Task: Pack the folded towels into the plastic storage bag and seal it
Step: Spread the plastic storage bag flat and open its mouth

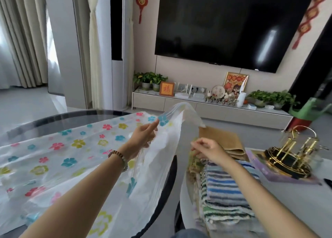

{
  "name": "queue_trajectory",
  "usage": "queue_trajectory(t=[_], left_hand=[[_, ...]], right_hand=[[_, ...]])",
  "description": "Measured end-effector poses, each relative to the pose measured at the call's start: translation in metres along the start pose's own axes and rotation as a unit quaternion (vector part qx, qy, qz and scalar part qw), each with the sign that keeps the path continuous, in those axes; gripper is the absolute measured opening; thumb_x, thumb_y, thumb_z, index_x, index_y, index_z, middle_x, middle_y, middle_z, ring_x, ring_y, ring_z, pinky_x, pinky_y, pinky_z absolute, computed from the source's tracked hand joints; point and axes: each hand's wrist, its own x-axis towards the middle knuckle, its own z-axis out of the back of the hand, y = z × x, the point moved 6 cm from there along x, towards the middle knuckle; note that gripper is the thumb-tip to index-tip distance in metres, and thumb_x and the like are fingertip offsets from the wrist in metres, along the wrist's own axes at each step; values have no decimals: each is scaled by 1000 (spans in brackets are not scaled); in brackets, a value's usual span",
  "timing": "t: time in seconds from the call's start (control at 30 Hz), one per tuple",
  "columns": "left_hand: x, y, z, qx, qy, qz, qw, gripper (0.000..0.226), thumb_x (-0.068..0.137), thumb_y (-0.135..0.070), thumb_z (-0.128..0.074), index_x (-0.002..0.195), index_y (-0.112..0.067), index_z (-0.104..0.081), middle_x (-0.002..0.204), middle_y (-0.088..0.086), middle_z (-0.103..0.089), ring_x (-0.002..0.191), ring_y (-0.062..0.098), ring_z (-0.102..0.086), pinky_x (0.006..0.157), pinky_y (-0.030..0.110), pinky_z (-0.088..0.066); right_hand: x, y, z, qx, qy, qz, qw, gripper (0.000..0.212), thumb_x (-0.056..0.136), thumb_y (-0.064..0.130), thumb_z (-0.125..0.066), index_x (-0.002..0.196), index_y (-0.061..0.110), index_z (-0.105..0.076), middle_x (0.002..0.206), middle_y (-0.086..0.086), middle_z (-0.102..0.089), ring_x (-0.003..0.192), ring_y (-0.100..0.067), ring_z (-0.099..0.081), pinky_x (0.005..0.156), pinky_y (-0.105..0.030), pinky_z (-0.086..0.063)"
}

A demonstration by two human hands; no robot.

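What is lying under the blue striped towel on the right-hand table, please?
A green-and-white striped towel shows beneath the blue striped towel, with a pale fringed towel at the left edge. How many more lie below is covered.

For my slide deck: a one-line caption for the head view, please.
Left hand holds up the flowered plastic bag while the right hand is poised over the stacked striped towels.
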Motion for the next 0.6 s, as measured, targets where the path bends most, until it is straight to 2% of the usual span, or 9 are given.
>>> queue_trajectory(t=[0.07,0.13,0.2,0.3,0.43,0.53,0.6], left_hand=[[1,8,-11,-3,8,7,1000,63,63,-72,-58,89,-15,-57,45,-13,-34,42,6,-25,39,16,-22],[2,16,-22,7,20,6,1000,60,63,-73,-59,85,-17,-52,47,-11,-32,43,7,-23,39,17,-21],[2,23,-31,13,25,11,1000,57,65,-73,-59,74,-18,-45,48,-10,-31,44,8,-22,38,16,-21],[2,31,-40,15,29,22,999,55,66,-71,-58,69,-18,-42,46,-10,-32,43,8,-21,38,15,-22],[3,36,-46,24,30,28,999,53,69,-69,-56,72,-17,-49,47,-10,-32,44,8,-21,39,16,-22],[3,38,-45,31,29,32,999,51,70,-68,-55,71,-18,-49,49,-7,-32,45,9,-21,41,18,-21],[3,40,-43,30,28,34,999,50,71,-68,-55,71,-18,-49,51,-6,-30,45,9,-20,42,19,-20]], right_hand=[[-9,-11,38,-35,7,-13,999,20,87,33,-64,97,16,-67,100,-3,-72,87,-14,-67,80,-27,-54],[-17,-28,70,-104,14,-36,994,26,81,43,-68,98,24,-68,104,6,-70,98,-9,-63,84,-22,-49],[-24,-46,92,-185,27,-65,980,43,74,53,-69,107,26,-64,115,13,-62,108,-6,-56,89,-20,-41],[-29,-70,109,-265,42,-112,957,69,71,62,-66,127,25,-52,131,9,-47,123,-10,-44,102,-25,-35],[-34,-82,116,-279,44,-146,948,83,67,67,-65,135,24,-43,146,1,-38,130,-16,-40,102,-28,-34],[-38,-89,117,-279,65,-210,935,106,60,74,-63,144,20,-30,153,-3,-30,136,-22,-35,106,-33,-33],[-45,-97,124,-274,38,-259,925,116,56,76,-66,146,15,-26,151,-7,-34,133,-26,-41,103,-35,-41]])
